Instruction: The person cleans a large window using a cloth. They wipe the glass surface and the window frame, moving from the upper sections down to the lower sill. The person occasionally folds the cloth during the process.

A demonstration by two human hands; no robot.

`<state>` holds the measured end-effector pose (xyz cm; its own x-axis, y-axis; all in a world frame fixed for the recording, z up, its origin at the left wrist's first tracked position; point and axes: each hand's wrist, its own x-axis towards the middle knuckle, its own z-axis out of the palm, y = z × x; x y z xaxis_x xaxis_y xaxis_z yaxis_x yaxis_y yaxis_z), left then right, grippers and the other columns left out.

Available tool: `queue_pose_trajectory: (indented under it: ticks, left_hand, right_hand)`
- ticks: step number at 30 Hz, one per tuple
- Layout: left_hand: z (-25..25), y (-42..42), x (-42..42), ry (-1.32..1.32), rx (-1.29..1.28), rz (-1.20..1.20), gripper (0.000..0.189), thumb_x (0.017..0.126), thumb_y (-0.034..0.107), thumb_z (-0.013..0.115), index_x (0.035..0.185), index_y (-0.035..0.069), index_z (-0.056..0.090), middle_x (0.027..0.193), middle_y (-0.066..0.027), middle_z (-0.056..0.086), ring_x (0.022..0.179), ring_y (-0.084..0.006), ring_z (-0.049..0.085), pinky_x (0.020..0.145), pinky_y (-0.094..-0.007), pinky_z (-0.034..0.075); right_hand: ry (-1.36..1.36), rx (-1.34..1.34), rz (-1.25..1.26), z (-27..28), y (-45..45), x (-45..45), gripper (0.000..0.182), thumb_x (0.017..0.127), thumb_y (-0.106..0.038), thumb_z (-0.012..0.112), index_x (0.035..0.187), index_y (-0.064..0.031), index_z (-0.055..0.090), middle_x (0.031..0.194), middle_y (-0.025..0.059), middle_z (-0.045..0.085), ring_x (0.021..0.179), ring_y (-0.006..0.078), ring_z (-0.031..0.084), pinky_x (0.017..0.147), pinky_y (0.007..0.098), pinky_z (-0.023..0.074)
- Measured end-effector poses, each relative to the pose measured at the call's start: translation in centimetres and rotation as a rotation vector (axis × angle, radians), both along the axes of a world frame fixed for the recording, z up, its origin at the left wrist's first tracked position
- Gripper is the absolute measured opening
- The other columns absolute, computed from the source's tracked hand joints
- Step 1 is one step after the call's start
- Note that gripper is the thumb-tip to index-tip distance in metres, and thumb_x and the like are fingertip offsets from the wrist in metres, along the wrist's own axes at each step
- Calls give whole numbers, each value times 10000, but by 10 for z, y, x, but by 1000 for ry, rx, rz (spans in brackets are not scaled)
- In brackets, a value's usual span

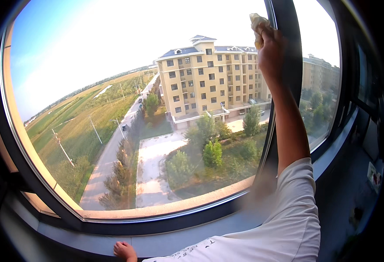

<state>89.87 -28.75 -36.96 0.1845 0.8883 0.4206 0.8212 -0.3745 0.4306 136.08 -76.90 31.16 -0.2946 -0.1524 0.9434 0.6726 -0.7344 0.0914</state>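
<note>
My right hand (271, 49) is raised at the upper right of the large window pane (113, 59), beside the dark upright frame (288, 59). Its fingers are closed on a crumpled pale yellowish cloth (259, 28), which lies against the glass near the frame. Low in the view, my left hand (125, 251) rests with curled fingers at the pale window sill (165, 244); I see nothing in it, though its palm side is hidden.
A dark lower frame (159, 226) runs between glass and sill. Another window pane (319, 82) stands right of the upright. Small items, too dim to name, lie at the far right. Outside are a yellow apartment building, a road, trees and fields.
</note>
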Motion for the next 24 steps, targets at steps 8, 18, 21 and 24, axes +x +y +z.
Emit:
queue_pose_trajectory:
  ticks: [8,18,21,24]
  left_hand:
    - [12,-21,11,-82,40,29,102,880,124,615,861,49,549,910,-142,600,916,-336,567,871,-463,422]
    - [7,-10,13,98,-46,48,131,903,172,561,852,52,545,913,-140,595,926,-338,569,838,-468,426]
    - [20,-13,20,106,-65,51,116,895,163,562,855,56,539,904,-141,594,926,-341,570,835,-472,426]
    - [22,-14,17,104,-65,43,116,890,166,567,863,57,541,902,-145,595,925,-343,570,836,-476,425]
  right_hand:
    - [149,50,635,77,-40,42,235,962,-197,478,1041,-42,635,921,121,603,835,293,550,744,410,439]
    - [462,-105,-149,-379,-16,-47,184,840,-10,624,1019,-47,645,1255,164,542,1113,361,502,954,442,409]
    - [750,-167,-69,-498,-5,-72,102,823,-5,627,921,-32,615,1228,192,524,1085,361,496,957,443,408]
    - [862,-49,143,-505,-2,-70,99,818,16,624,908,-16,600,1222,207,512,1052,370,506,945,442,419]
